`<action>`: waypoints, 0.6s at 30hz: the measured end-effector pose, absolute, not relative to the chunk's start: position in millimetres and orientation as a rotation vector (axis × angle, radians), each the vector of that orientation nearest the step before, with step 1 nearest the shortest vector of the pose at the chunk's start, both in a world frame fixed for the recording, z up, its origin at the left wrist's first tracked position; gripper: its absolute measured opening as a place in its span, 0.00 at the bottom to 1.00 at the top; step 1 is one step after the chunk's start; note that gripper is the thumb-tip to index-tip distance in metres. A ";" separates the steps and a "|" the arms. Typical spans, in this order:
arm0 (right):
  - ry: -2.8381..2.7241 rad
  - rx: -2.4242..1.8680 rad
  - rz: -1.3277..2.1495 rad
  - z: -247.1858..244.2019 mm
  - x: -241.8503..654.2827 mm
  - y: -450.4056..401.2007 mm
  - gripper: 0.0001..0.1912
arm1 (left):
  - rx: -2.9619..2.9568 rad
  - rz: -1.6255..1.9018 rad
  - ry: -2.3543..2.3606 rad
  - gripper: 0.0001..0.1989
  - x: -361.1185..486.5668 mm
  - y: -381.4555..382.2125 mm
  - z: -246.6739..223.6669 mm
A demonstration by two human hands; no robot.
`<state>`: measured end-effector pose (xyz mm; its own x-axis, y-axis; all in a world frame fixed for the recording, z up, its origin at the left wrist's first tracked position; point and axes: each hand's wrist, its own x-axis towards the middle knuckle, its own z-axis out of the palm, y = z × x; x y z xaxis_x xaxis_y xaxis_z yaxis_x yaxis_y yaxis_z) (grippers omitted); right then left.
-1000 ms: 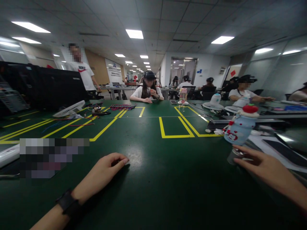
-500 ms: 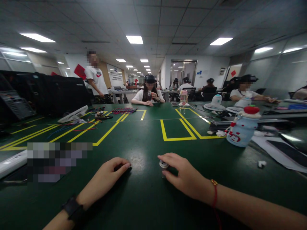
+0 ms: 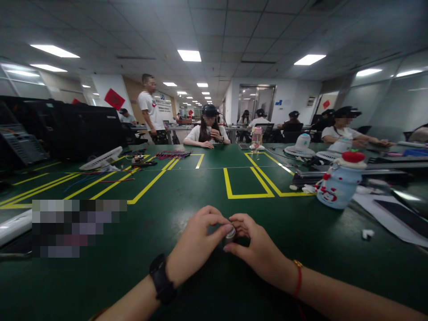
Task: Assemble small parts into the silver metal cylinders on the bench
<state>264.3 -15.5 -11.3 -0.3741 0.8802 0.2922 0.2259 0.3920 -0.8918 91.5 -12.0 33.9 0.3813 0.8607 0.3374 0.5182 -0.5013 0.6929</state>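
Observation:
A small round container with a silvery rim (image 3: 230, 234) stands on the green table (image 3: 187, 183) in front of me. My right hand (image 3: 259, 245) is curled round its right side, with fingers behind it and the thumb in front. My left hand (image 3: 200, 238), with a black watch at the wrist, has its thumb and fingertips pinched together at the container's top. Whatever lies between those left fingertips is too small to make out.
To the right are a light blue bottle with a red lid (image 3: 341, 180), white earbuds (image 3: 368, 233) and a dark phone (image 3: 401, 216) on paper. A tangle of wires (image 3: 174, 154) and a white fan (image 3: 102, 158) lie at the left. A person sits opposite.
My left hand has moved right, from beside the container to its top. My right hand stays around it. The standing person at the back left has shifted to the right.

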 end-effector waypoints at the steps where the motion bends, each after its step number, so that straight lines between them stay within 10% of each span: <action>1: -1.847 -0.962 0.992 -10.9 264.4 -15.4 0.25 | 2.142 0.977 1.200 0.11 90.6 -11.3 33.6; 18: -1.988 -1.082 0.544 -5.4 286.4 -23.3 0.22 | 2.188 0.628 1.274 0.13 54.4 -7.4 3.3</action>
<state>286.4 -23.3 -5.4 -0.3224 0.8396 0.4372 0.5000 0.5432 -0.6745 54.4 -7.4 3.3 0.4482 0.8848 0.1277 0.6401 -0.4173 0.6451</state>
